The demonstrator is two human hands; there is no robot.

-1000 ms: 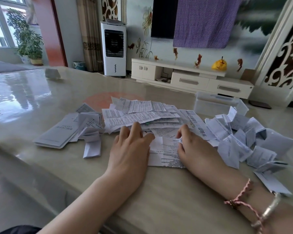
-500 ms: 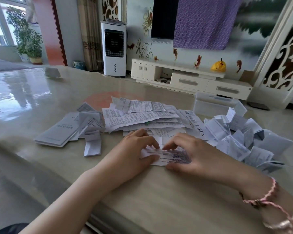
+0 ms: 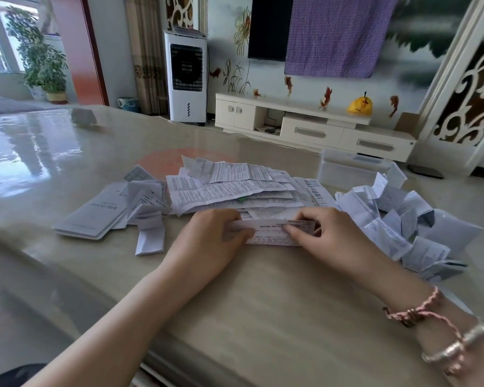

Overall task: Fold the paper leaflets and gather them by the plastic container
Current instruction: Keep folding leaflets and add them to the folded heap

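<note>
A narrow folded leaflet [image 3: 268, 233] lies on the table in front of me. My left hand [image 3: 211, 241] pinches its left end and my right hand [image 3: 327, 236] pinches its right end along the fold. Behind it spreads a stack of flat printed leaflets [image 3: 229, 188]. To the right, a heap of folded leaflets [image 3: 397, 219] lies in front of the clear plastic container [image 3: 347, 169].
A white booklet [image 3: 92, 216] and a few small folded papers [image 3: 150, 236] lie at the left on the glossy beige table [image 3: 263, 303]. The table's near edge runs diagonally at the lower left. A small grey object [image 3: 83, 116] sits far back left.
The leaflet was flat under both hands; it has been folded over into a narrow strip, and both hands now pinch its ends.
</note>
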